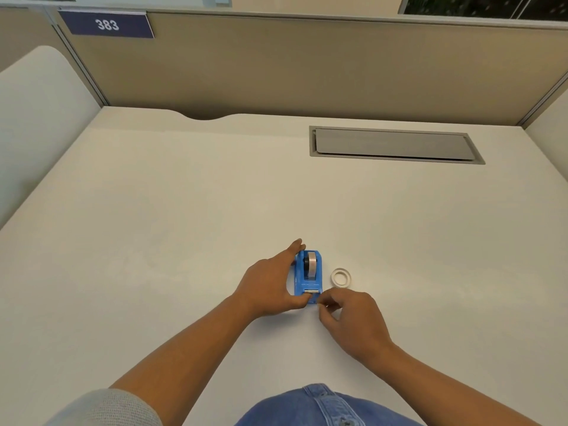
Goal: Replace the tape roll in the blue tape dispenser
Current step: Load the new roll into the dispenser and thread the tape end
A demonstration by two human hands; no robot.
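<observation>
A small blue tape dispenser [308, 281] stands on the white desk [184, 241], its cutter end toward me. A clear tape roll [312, 264] on a dark hub sits in its cradle. My left hand [270, 287] wraps the dispenser's left side, forefinger along the far end and thumb at the near corner. My right hand [353, 321] has thumb and forefinger pinched together at the dispenser's cutter end; whether tape is between them is too small to tell. A white ring-shaped tape roll [341, 277] lies flat just right of the dispenser.
A grey cable hatch [393, 145] is set into the desk at the back right. Beige partition walls [307, 66] enclose the desk, with a blue "383" sign [106, 25] at the upper left. A white panel [37, 112] stands to the left.
</observation>
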